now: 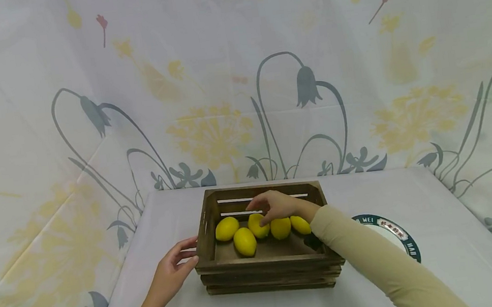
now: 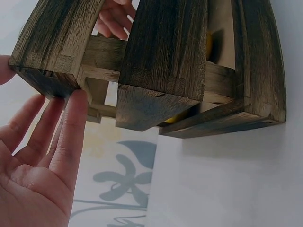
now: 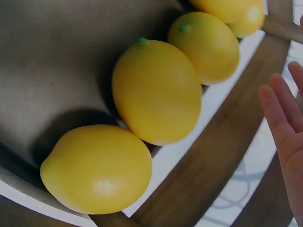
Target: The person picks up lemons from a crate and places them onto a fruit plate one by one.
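Observation:
A dark brown slatted wooden crate [image 1: 270,273] stands on the table with several yellow lemons [image 1: 245,241] inside. At the crate's left side, my left hand [image 1: 175,270] touches the top slat near the corner with extended fingertips. The left wrist view shows its straight fingers [image 2: 71,137] against the slat's end and part of the thumb at the far left. Over the lemons reaches my right hand [image 1: 280,204], holding nothing, its fingers relaxed and partly covering them. Seen from the right wrist, lemons [image 3: 156,92] lie in a row along the slatted wall, apart from the fingers.
A white plate with a dark green lettered rim [image 1: 411,246] lies right of the crate, partly behind my right sleeve [image 1: 379,265]. The white table [image 1: 449,272] meets a flower-patterned cloth [image 1: 224,48] at the back and sides.

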The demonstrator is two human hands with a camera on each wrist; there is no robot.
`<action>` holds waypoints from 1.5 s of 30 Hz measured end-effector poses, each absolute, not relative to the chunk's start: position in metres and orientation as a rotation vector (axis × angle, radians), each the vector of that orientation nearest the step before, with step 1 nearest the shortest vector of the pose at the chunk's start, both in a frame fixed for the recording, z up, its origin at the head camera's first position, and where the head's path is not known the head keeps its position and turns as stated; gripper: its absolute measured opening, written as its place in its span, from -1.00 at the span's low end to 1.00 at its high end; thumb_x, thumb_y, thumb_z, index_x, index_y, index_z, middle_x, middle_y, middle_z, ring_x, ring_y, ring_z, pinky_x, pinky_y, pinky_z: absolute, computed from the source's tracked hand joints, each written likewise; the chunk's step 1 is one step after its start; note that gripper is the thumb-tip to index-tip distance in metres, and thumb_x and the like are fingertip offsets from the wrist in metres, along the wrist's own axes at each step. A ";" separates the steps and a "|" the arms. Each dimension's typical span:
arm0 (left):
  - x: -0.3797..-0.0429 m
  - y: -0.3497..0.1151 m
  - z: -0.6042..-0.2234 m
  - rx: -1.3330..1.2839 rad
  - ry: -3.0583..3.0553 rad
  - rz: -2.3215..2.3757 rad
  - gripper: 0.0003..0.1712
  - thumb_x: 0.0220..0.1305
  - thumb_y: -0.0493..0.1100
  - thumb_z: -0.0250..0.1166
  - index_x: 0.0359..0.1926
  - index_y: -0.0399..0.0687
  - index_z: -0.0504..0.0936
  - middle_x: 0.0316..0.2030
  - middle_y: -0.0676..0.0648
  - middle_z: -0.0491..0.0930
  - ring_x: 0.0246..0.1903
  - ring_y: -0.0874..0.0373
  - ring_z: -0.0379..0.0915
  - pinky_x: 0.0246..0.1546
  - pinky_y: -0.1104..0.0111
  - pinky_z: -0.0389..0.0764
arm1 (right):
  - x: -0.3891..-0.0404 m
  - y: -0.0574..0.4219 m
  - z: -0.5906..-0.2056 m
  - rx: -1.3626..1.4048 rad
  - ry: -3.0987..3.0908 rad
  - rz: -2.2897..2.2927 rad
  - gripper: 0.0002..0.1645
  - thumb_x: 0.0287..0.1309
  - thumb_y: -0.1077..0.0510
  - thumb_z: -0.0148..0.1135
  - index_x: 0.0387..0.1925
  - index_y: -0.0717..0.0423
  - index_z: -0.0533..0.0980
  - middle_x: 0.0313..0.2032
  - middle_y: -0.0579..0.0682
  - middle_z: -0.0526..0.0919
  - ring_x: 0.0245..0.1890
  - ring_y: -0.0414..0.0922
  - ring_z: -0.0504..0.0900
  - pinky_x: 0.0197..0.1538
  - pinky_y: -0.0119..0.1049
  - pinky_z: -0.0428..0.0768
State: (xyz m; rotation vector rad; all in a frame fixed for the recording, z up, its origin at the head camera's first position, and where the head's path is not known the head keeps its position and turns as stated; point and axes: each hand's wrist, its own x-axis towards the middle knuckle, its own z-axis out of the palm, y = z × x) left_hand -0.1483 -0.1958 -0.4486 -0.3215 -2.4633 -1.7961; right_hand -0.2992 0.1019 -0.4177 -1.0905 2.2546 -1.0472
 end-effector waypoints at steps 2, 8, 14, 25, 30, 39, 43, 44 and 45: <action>-0.148 -0.196 -0.449 -0.320 -2.464 -1.793 -0.55 0.23 -0.30 0.23 0.14 -0.29 0.43 0.05 -0.23 0.47 -0.07 0.09 0.46 -0.16 0.44 0.54 | -0.297 0.098 -0.419 -1.108 2.252 -0.996 -0.49 0.01 0.38 0.31 0.07 0.25 0.47 0.09 0.20 0.49 0.12 0.08 0.42 0.14 -0.06 0.40; -0.147 -0.196 -0.449 -0.317 -2.465 -1.802 -0.54 0.23 -0.29 0.23 0.15 -0.30 0.43 0.05 -0.24 0.47 -0.06 0.08 0.45 -0.16 0.45 0.53 | -0.294 0.086 -0.426 -1.211 2.210 -0.902 -0.51 0.01 0.45 0.26 0.05 0.33 0.46 0.07 0.20 0.48 0.12 0.12 0.41 0.14 -0.02 0.39; -0.148 -0.196 -0.449 -0.329 -2.463 -1.782 -0.55 0.23 -0.28 0.23 0.14 -0.30 0.43 0.03 -0.23 0.47 -0.08 0.10 0.46 -0.16 0.45 0.54 | -0.294 0.077 -0.437 -1.312 2.263 -0.767 -0.50 -0.06 0.44 0.32 0.01 0.25 0.51 0.02 0.09 0.54 0.08 0.02 0.45 0.14 -0.19 0.41; -0.149 -0.197 -0.449 -0.322 -2.470 -1.781 -0.55 0.24 -0.28 0.23 0.14 -0.28 0.43 0.05 -0.23 0.47 -0.06 0.04 0.45 -0.15 0.44 0.53 | -0.289 0.062 -0.445 -1.509 2.255 -0.471 -0.45 -0.19 0.42 0.41 -0.04 0.20 0.54 0.05 0.11 0.44 0.10 -0.01 0.39 0.17 -0.31 0.33; -0.148 -0.197 -0.449 -0.341 -2.464 -1.795 -0.53 0.25 -0.28 0.22 0.16 -0.31 0.41 0.08 -0.25 0.45 -0.03 -0.05 0.44 -0.15 0.46 0.53 | -0.291 0.058 -0.452 -1.557 2.270 -0.334 -0.40 -0.23 0.36 0.45 -0.02 0.10 0.54 0.01 0.07 0.36 0.03 -0.06 0.37 0.12 -0.37 0.35; -0.149 -0.197 -0.448 -0.374 -2.452 -1.802 -0.54 0.25 -0.28 0.22 0.16 -0.30 0.41 0.08 -0.24 0.44 -0.04 0.01 0.44 -0.14 0.44 0.53 | -0.291 0.056 -0.456 -1.497 2.234 -0.171 -0.33 -0.16 0.29 0.46 0.07 -0.04 0.46 0.13 0.04 0.31 0.12 -0.09 0.32 0.15 -0.35 0.33; -0.149 -0.198 -0.448 -0.386 -2.448 -1.812 -0.53 0.25 -0.28 0.22 0.17 -0.30 0.40 0.09 -0.24 0.44 -0.03 -0.02 0.44 -0.13 0.44 0.53 | -0.289 0.054 -0.454 -1.564 2.231 -0.121 -0.33 -0.18 0.30 0.46 0.06 -0.01 0.45 0.11 0.04 0.35 0.10 -0.10 0.35 0.15 -0.35 0.34; -0.149 -0.198 -0.448 -0.385 -2.449 -1.814 -0.53 0.25 -0.28 0.22 0.17 -0.31 0.40 0.09 -0.24 0.44 -0.03 -0.02 0.43 -0.13 0.44 0.53 | -0.288 0.054 -0.454 -1.585 2.233 -0.111 -0.33 -0.19 0.29 0.47 0.05 0.00 0.45 0.10 0.04 0.36 0.09 -0.10 0.36 0.14 -0.35 0.34; -0.149 -0.198 -0.448 -0.378 -2.450 -1.820 -0.53 0.25 -0.28 0.22 0.17 -0.31 0.40 0.09 -0.24 0.44 -0.03 -0.03 0.43 -0.13 0.44 0.53 | -0.288 0.054 -0.454 -1.601 2.234 -0.103 -0.33 -0.20 0.29 0.47 0.05 0.00 0.45 0.09 0.04 0.37 0.07 -0.10 0.37 0.13 -0.36 0.35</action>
